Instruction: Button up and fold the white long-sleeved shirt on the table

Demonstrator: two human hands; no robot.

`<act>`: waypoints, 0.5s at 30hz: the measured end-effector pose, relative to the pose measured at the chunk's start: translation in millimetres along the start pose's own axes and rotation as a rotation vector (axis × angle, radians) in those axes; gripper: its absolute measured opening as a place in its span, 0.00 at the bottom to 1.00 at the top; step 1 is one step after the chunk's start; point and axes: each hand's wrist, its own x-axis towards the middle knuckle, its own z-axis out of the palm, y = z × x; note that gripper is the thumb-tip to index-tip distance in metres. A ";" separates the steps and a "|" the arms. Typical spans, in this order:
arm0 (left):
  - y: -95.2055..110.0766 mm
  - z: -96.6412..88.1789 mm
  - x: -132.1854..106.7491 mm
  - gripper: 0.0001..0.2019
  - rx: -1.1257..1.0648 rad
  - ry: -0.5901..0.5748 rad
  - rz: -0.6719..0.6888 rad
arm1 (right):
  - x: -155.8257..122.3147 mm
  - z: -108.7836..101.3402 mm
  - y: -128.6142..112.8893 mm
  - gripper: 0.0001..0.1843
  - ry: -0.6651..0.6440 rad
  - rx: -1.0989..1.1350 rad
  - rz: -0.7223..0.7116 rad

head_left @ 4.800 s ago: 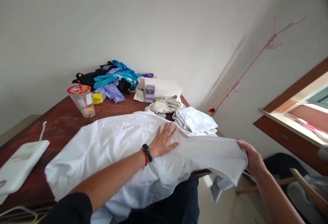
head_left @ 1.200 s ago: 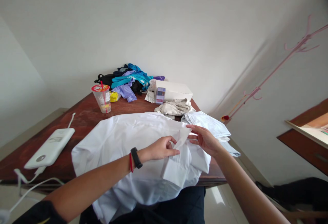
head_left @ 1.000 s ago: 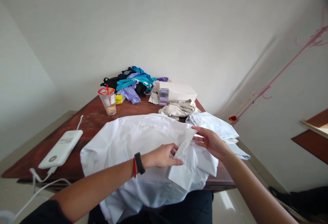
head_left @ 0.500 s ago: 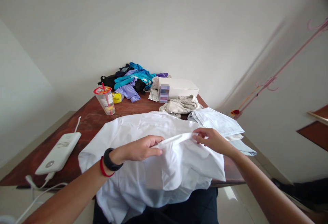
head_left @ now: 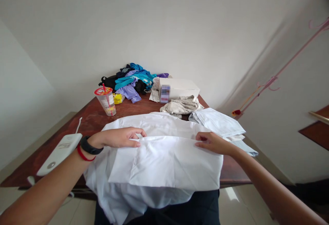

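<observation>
The person's left hand (head_left: 123, 137) and right hand (head_left: 214, 143), well apart, each pinch a folded edge of the white garment (head_left: 164, 165), which lies across the near side of the brown table (head_left: 128, 108) and hangs over its edge. Beyond its right side sit folded pale-blue clothes (head_left: 218, 122); leftward are a white power bank (head_left: 61, 153) and a lidded cup (head_left: 106, 103).

The person before me wears a wide, smooth black band (head_left: 90, 146) on the wrist of the left hand (head_left: 122, 137), a thin red cord (head_left: 84, 154) just beside it on the elbow side, and dark, nearly black trousers (head_left: 202, 208), both forearms (head_left: 259, 175) showing bare.
</observation>
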 end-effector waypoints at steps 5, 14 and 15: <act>-22.6 -9.8 -9.4 0.22 0.068 0.011 -0.037 | -10.0 -8.1 4.6 0.20 -0.054 -0.067 0.055; -39.2 -22.5 -19.4 0.23 0.258 -0.056 0.018 | -26.8 -26.7 15.0 0.25 -0.051 -0.168 0.041; -42.5 -24.7 -18.8 0.23 0.281 -0.050 0.028 | -27.0 -26.0 16.8 0.25 -0.026 -0.172 0.041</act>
